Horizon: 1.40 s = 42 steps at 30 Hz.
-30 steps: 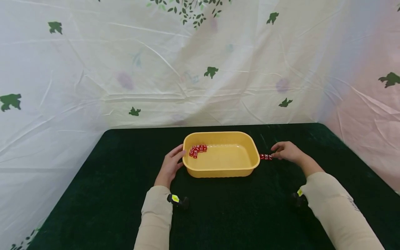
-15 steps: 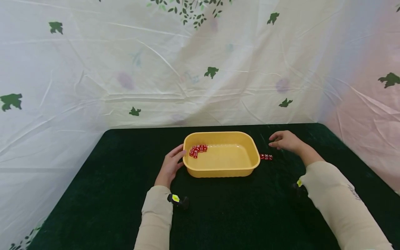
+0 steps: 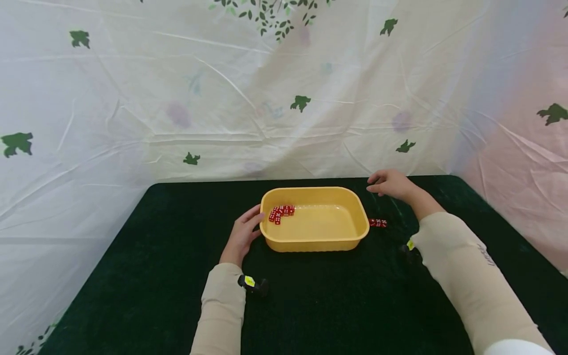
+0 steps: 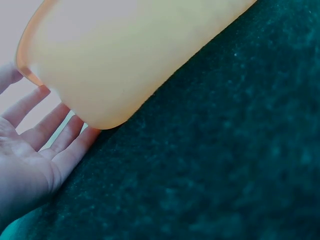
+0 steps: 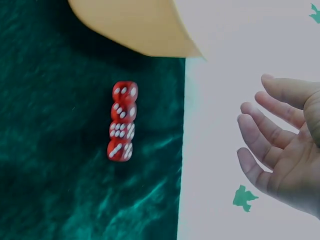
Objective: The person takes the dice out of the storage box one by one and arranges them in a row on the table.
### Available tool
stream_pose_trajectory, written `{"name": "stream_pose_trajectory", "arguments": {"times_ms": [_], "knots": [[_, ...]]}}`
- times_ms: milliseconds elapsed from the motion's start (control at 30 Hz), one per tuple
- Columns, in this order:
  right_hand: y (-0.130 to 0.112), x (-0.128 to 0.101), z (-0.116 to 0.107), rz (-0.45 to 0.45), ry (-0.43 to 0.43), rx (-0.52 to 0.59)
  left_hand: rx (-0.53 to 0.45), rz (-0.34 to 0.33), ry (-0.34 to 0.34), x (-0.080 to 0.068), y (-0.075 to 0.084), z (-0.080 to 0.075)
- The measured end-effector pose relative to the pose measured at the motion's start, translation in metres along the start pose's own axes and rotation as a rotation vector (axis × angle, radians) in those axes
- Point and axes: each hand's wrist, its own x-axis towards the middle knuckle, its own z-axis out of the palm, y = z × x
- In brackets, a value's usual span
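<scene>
A yellow plastic basin (image 3: 326,224) stands on the dark green cloth, with a cluster of red dice (image 3: 281,213) with white pips in its left end. My left hand (image 3: 241,234) is at the basin's left end; in the left wrist view its fingers (image 4: 47,125) reach out nearly straight and touch the outer wall. Beyond the basin's far right corner, my right hand (image 3: 390,185) is raised, fingers loosely bent, holding nothing. Several more red dice (image 5: 122,121) lie in a straight, touching row on the cloth, just outside the basin's right end and apart from the right hand.
Dark green cloth (image 3: 310,301) covers the table. Behind it hangs a pale curtain (image 3: 222,98) printed with green leaf and bird shapes. Each sleeve cuff carries a small black camera, such as the left camera (image 3: 255,285).
My right hand has lifted off the row of dice and moved away from me, then left toward the basin's far corner. The left hand, basin and dice have stayed put.
</scene>
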Motion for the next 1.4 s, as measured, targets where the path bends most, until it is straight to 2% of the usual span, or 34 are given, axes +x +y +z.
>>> {"name": "stream_pose_trajectory", "arguments": {"times_ms": [400,567,933,1400], "knots": [[-0.027,0.013,0.006,-0.029,0.056,0.048,0.004,0.009,-0.007,0.000,0.000,-0.001],[-0.038,0.020,0.015,-0.031,0.077,0.089,0.005,0.014,-0.008,0.000,0.000,-0.002],[-0.061,0.027,0.038,-0.100,0.085,0.144,0.004,0.001,-0.034,-0.004,0.003,-0.002],[-0.084,0.037,0.079,-0.167,0.008,0.355,0.004,0.001,-0.016,-0.005,0.001,-0.003]]}}
